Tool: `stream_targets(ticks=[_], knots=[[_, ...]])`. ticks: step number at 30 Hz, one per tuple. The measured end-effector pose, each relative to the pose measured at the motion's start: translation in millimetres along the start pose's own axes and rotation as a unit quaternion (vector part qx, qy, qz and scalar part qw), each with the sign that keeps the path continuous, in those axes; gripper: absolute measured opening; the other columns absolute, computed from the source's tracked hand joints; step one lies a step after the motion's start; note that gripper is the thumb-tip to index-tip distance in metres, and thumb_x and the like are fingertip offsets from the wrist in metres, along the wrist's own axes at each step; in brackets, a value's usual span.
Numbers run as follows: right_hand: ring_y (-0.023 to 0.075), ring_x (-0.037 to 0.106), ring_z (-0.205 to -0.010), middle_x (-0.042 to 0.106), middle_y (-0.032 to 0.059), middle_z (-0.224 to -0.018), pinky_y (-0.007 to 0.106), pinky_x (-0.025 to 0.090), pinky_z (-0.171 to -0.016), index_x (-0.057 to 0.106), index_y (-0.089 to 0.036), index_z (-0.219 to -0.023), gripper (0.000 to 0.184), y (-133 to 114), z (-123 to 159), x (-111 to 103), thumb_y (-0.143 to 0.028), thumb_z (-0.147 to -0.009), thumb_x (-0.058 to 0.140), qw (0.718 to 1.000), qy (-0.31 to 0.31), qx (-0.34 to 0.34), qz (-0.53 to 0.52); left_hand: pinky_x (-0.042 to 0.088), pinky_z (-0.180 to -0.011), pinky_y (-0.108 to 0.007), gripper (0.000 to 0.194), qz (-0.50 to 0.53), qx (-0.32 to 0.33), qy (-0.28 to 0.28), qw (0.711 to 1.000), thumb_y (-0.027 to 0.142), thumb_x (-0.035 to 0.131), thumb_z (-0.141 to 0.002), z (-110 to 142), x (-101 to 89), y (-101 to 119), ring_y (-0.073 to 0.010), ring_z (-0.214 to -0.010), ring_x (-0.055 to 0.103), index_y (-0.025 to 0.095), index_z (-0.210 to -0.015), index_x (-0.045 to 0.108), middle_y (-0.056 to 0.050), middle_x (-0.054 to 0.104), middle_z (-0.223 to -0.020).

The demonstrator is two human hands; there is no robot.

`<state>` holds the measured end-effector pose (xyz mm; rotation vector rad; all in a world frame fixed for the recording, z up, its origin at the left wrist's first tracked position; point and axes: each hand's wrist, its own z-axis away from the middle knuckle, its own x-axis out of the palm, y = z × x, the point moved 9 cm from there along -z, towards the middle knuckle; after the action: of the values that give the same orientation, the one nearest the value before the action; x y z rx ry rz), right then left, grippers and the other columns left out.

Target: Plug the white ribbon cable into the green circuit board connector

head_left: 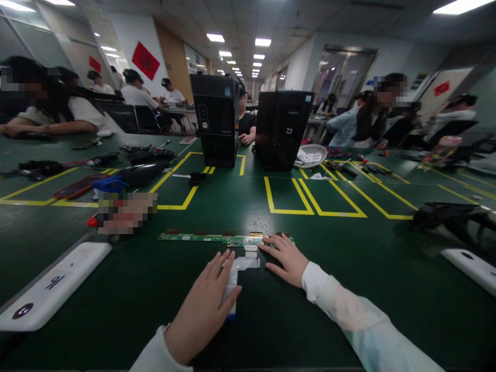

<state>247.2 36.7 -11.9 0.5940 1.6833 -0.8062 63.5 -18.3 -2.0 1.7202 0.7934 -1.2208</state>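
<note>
A long, narrow green circuit board lies across the green tabletop in front of me. From a connector at its middle, a white ribbon cable runs towards me and bends. My left hand lies over the near part of this cable, fingers stretched out and partly covering it; a blue cable end shows below. My right hand has its fingers spread, the tips at the right half of the board and hiding part of it. Whether the fingertips press on the board, I cannot tell.
Two black computer towers stand further back. A white basket is beside the right one. White panels lie at the left and right. Cables, tools and a red-edged phone-like object are on the left. Several people sit around.
</note>
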Motion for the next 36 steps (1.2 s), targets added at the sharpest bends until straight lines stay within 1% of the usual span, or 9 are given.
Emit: stream_targets(ticks=[2,5,8,10,13,17,23,28,36], knots=[[0.0317,0.032,-0.143,0.046,0.0119,-0.149,0.06,0.023,-0.117,0.048,-0.021,-0.144,0.052,0.1,0.3,-1.1,-0.039,-0.095,0.05,1.0,0.002,0.001,0.001,0.043,-0.109,-0.051,0.066,-0.007,-0.047,0.008,0.999,0.054,0.037,-0.096,22.5,-3.2,-30.3,-0.029,-0.143,0.036,0.028,-0.155,0.022,-0.006,0.034,-0.159],[0.0321,0.031,-0.143,0.046,0.0135,-0.148,0.06,0.024,-0.116,0.046,-0.02,-0.145,0.053,-1.3,0.6,-3.6,-0.037,-0.095,0.051,1.0,0.016,-0.007,-0.001,0.049,-0.103,-0.05,0.067,-0.015,-0.099,0.033,0.994,0.053,0.039,-0.095,56.6,-5.5,-72.5,-0.0295,-0.137,0.045,0.029,-0.155,0.021,-0.007,0.041,-0.155],[0.0303,0.032,-0.143,0.046,0.0151,-0.146,0.059,0.025,-0.116,0.048,-0.019,-0.142,0.049,-10.2,0.9,-6.5,-0.033,-0.096,0.049,0.999,0.035,-0.037,-0.009,0.05,-0.103,-0.047,0.067,-0.039,-0.111,0.061,0.991,0.051,0.04,-0.095,77.5,-7.5,-98.1,-0.0279,-0.132,0.052,0.026,-0.154,0.023,-0.009,0.046,-0.152],[0.0289,0.033,-0.142,0.047,0.0151,-0.145,0.057,0.027,-0.116,0.052,-0.019,-0.139,0.043,-20.2,0.9,-7.3,-0.029,-0.096,0.047,0.997,0.041,-0.061,-0.02,0.047,-0.105,-0.049,0.065,-0.062,-0.11,0.083,0.988,0.053,0.04,-0.094,80.6,-11.7,-105.8,-0.029,-0.131,0.053,0.024,-0.152,0.032,-0.01,0.05,-0.148],[0.0282,0.033,-0.142,0.047,0.0146,-0.145,0.056,0.028,-0.116,0.055,-0.02,-0.137,0.041,-35.8,-0.1,-6.0,-0.028,-0.097,0.046,0.996,0.031,-0.08,-0.032,0.044,-0.108,-0.052,0.06,-0.08,-0.101,0.102,0.986,0.053,0.038,-0.093,71.1,-18.7,-107.0,-0.0301,-0.129,0.054,0.022,-0.143,0.048,-0.011,0.055,-0.143],[0.0318,0.027,-0.145,0.038,0.0145,-0.152,0.059,0.026,-0.116,0.053,-0.025,-0.141,0.047,-45.0,-3.2,-2.2,-0.041,-0.098,0.047,0.998,-0.003,-0.06,-0.024,0.044,-0.107,-0.052,0.055,-0.071,-0.098,0.102,0.987,0.05,0.035,-0.094,49.8,-25.7,-102.1,-0.0301,-0.127,0.056,0.019,-0.134,0.057,-0.012,0.058,-0.14],[0.0345,0.022,-0.147,0.028,0.0137,-0.159,0.06,0.022,-0.116,0.046,-0.029,-0.147,0.054,-39.9,-7.7,0.7,-0.049,-0.096,0.047,0.999,-0.036,-0.015,-0.015,0.042,-0.108,-0.055,0.054,-0.064,-0.097,0.094,0.989,0.047,0.036,-0.094,36.3,-24.9,-97.8,-0.0313,-0.129,0.054,0.018,-0.135,0.057,-0.013,0.057,-0.141],[0.0345,0.023,-0.146,0.03,0.0145,-0.158,0.06,0.021,-0.116,0.043,-0.03,-0.148,0.058,-39.4,-8.7,4.3,-0.054,-0.096,0.045,0.998,-0.06,-0.013,-0.011,0.041,-0.109,-0.053,0.054,-0.066,-0.098,0.091,0.989,0.046,0.036,-0.095,36.8,-23.5,-98.3,-0.0304,-0.129,0.053,0.018,-0.135,0.056,-0.013,0.056,-0.141],[0.0358,0.029,-0.144,0.033,0.0171,-0.156,0.06,0.025,-0.115,0.043,-0.029,-0.149,0.06,-37.0,2.0,4.2,-0.055,-0.095,0.047,0.998,-0.059,-0.005,0.027,0.039,-0.111,-0.053,0.054,-0.064,-0.102,0.093,0.988,0.047,0.035,-0.095,38.7,-23.1,-100.0,-0.0296,-0.131,0.052,0.018,-0.136,0.056,-0.012,0.055,-0.143]])
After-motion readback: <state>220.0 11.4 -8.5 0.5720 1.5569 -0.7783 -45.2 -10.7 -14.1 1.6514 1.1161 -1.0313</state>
